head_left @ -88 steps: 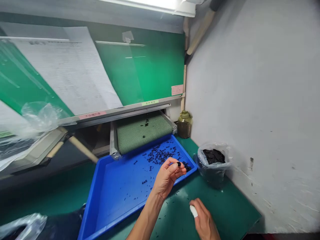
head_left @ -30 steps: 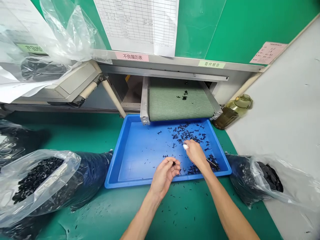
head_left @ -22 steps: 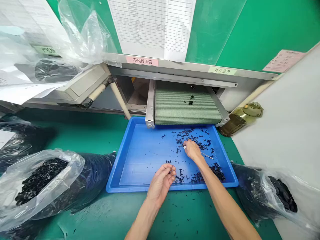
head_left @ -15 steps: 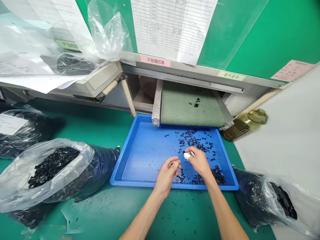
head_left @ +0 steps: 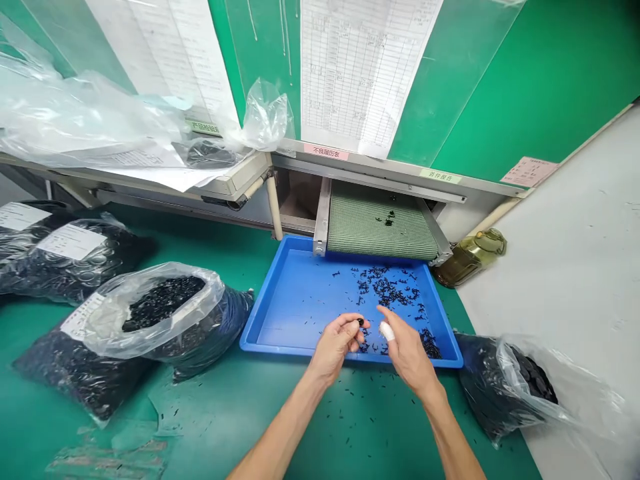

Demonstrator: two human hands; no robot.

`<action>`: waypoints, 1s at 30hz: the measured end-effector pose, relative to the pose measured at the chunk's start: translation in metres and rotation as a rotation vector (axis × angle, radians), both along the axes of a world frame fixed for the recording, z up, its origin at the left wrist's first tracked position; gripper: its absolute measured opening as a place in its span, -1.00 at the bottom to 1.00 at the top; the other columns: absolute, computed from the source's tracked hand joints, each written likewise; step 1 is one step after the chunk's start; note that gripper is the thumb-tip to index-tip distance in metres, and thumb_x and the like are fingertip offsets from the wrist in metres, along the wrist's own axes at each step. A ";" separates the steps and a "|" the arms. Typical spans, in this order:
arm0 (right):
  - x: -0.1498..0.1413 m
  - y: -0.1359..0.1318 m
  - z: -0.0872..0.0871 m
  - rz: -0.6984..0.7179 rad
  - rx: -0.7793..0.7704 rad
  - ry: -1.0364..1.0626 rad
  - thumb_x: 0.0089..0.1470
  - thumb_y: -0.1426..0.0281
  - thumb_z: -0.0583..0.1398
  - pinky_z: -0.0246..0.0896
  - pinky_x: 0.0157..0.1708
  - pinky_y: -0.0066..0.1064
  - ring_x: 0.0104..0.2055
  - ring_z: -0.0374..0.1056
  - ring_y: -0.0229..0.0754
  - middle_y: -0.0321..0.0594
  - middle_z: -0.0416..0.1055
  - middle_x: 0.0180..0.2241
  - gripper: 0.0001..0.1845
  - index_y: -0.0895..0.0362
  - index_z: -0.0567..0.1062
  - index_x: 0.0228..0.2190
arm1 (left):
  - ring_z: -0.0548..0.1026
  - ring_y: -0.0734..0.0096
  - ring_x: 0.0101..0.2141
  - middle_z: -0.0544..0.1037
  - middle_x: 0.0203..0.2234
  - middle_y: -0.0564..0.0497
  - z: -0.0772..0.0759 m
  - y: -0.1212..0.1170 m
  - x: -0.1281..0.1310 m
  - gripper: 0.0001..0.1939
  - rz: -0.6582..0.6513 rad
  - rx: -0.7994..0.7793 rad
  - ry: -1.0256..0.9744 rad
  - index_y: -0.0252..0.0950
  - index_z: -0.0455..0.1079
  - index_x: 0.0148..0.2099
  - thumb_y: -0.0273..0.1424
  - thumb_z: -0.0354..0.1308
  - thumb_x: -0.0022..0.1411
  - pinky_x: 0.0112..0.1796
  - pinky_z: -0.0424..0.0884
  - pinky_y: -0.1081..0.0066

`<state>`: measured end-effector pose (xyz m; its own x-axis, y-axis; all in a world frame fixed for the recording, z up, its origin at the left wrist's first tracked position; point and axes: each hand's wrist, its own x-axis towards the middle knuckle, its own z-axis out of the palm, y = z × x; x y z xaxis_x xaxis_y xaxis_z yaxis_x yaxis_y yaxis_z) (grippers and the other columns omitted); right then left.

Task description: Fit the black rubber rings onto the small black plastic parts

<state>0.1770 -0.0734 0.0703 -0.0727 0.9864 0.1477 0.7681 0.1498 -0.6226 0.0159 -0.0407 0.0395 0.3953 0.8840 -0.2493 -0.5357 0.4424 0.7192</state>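
My left hand (head_left: 339, 341) is closed over the front of a blue tray (head_left: 280, 339), with a small black part (head_left: 360, 322) pinched between thumb and fingertips. Just to its right, my right hand (head_left: 409, 350) is open, its index finger stretched out and apart from the thumb. A white covering (head_left: 386, 331) wraps that thumb. Small black branched pieces (head_left: 385, 288) lie scattered across the tray's right half, and a denser pile (head_left: 430, 343) sits in its near right corner, partly behind my right hand.
A green conveyor belt (head_left: 375, 230) ends over the tray's far edge, carrying a few black pieces. Left stands an open bag of black parts (head_left: 210, 333), with labelled bags (head_left: 95, 260) behind. At right are another open bag (head_left: 480, 380) and an olive bottle (head_left: 465, 260).
The small black part at my right fingertips is gone from there, and one now shows in my left fingers. My right hand has opened and lowered slightly. The view has shifted left.
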 end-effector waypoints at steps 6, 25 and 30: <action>-0.015 -0.016 0.022 0.074 0.061 -0.224 0.22 0.46 -0.11 0.16 -0.44 -0.41 -0.44 0.31 -0.21 -0.21 0.41 -0.38 -0.70 0.12 0.32 -0.11 | 0.20 0.66 -0.54 0.38 -0.47 0.06 0.005 -0.007 -0.013 -0.67 -0.028 0.075 0.010 -0.38 0.42 -0.19 -0.22 0.25 0.10 -0.53 0.06 0.55; -0.023 -0.011 0.029 0.259 0.237 -0.439 -0.01 0.70 -0.05 -0.02 -0.37 -0.43 -0.38 0.13 -0.20 -0.26 0.29 -0.46 -0.68 0.10 0.34 -0.35 | 0.08 0.56 -0.57 0.21 -0.57 0.14 0.026 -0.010 -0.028 -0.60 -0.242 0.318 0.272 -0.30 0.24 -0.36 -0.04 -0.02 0.22 -0.53 -0.02 0.46; -0.020 -0.007 0.030 0.313 0.228 -0.410 0.06 0.67 -0.08 -0.01 -0.38 -0.42 -0.39 0.12 -0.19 -0.26 0.28 -0.46 -0.69 0.10 0.35 -0.33 | 0.08 0.56 -0.58 0.22 -0.57 0.12 0.027 -0.009 -0.029 -0.58 -0.265 0.256 0.238 -0.29 0.25 -0.38 0.00 0.01 0.18 -0.54 -0.05 0.45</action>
<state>0.1567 -0.0803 0.1000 -0.4532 0.8548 0.2527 0.8375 0.5054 -0.2079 -0.0127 -0.0497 0.0670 0.5747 0.8051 -0.1468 -0.2339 0.3335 0.9133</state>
